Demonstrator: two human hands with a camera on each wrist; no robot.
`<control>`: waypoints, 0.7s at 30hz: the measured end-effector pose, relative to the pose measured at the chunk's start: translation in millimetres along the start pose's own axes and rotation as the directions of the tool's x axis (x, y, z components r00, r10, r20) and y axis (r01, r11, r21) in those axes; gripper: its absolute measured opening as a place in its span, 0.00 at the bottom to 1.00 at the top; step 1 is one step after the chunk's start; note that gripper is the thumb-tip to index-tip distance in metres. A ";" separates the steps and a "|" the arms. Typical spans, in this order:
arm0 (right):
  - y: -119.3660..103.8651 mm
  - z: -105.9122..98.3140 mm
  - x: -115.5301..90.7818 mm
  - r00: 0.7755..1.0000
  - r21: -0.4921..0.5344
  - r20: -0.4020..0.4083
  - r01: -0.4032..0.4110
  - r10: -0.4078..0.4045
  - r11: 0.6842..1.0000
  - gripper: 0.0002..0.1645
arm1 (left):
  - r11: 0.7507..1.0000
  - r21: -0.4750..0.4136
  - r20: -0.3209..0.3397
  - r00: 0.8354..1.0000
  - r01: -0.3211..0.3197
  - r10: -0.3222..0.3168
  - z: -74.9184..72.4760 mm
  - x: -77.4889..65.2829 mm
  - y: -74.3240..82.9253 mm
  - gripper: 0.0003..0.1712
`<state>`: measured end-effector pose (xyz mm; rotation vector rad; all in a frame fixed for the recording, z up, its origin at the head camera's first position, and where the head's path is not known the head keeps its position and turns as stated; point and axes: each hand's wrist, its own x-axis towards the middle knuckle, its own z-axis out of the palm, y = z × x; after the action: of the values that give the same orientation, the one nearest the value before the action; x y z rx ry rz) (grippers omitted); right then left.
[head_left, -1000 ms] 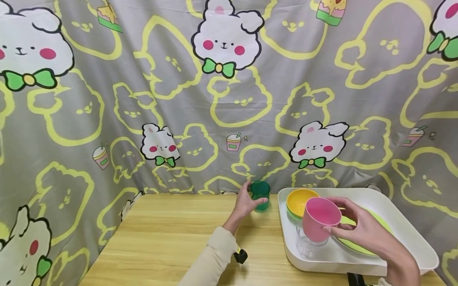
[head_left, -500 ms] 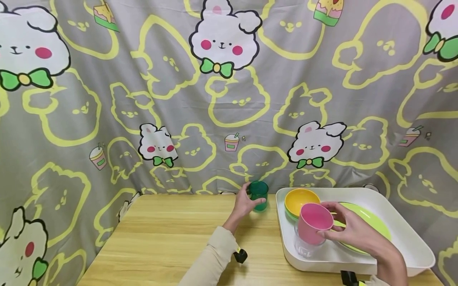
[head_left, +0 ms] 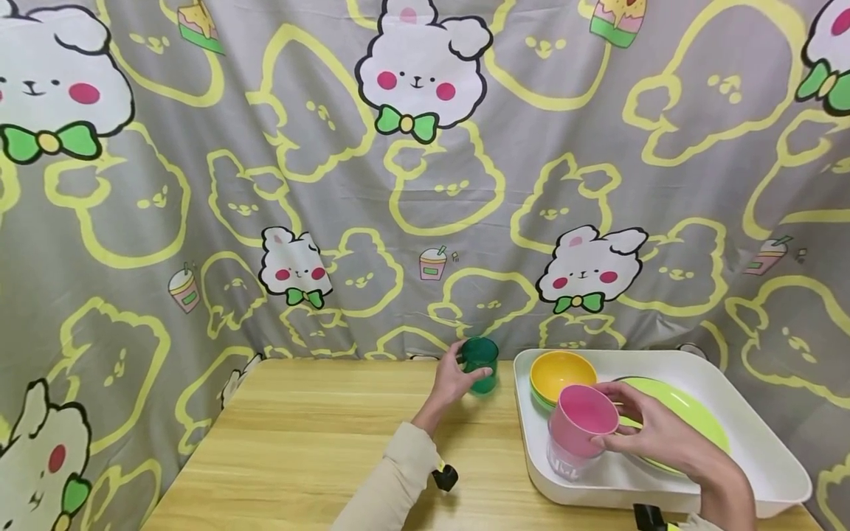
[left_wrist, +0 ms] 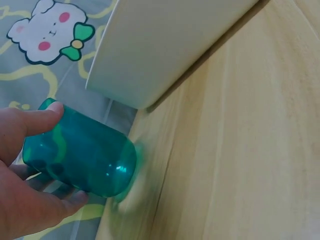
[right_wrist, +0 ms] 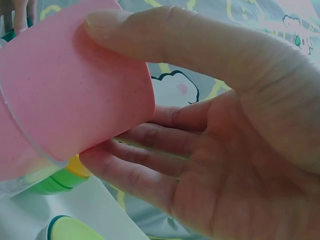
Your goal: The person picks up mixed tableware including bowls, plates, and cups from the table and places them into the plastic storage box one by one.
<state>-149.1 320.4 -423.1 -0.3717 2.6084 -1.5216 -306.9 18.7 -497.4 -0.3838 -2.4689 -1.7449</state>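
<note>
My right hand grips a pink cup near its rim, thumb on one side and fingers on the other. The lower part of the pink cup sits inside a clear cup, which stands in the white tray. At the back of the table, my left hand holds a translucent green cup, thumb and fingers around its sides. That cup is upright, its base at the tabletop, just left of the tray.
Behind the cups in the tray, a yellow bowl is stacked on a green one. A lime-green plate lies to their right. The wooden table extends left, and a patterned curtain hangs behind it.
The pink cup has moved down and slightly left, into the clear cup, with my right hand still gripping it. My left hand and the green cup have hardly moved.
</note>
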 end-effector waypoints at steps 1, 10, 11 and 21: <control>0.7 -0.6 -0.9 1.000 -0.003 0.002 -0.001 0.001 1.000 0.44 | 1.000 0.000 0.001 1.000 -0.002 0.002 -0.5 -0.5 -0.4 0.43; 4.8 -0.4 -0.8 1.000 -0.001 0.008 -0.011 0.011 1.000 0.44 | 0.998 -0.055 0.022 1.000 0.018 -0.017 -7.0 -6.1 0.9 0.40; 5.0 -0.2 -1.0 1.000 0.001 0.008 -0.013 0.013 1.000 0.44 | 0.998 -0.062 0.027 0.999 0.020 -0.019 -7.9 -6.5 1.3 0.40; 4.3 0.7 -1.7 0.999 -0.006 0.004 -0.036 0.036 0.999 0.47 | 0.994 -0.101 0.051 0.998 0.043 -0.038 -21.5 -14.5 7.8 0.42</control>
<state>-147.9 322.2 -427.3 -0.3264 2.6026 -1.5014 -292.4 -1.1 -486.1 -0.3922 -2.4440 -1.9057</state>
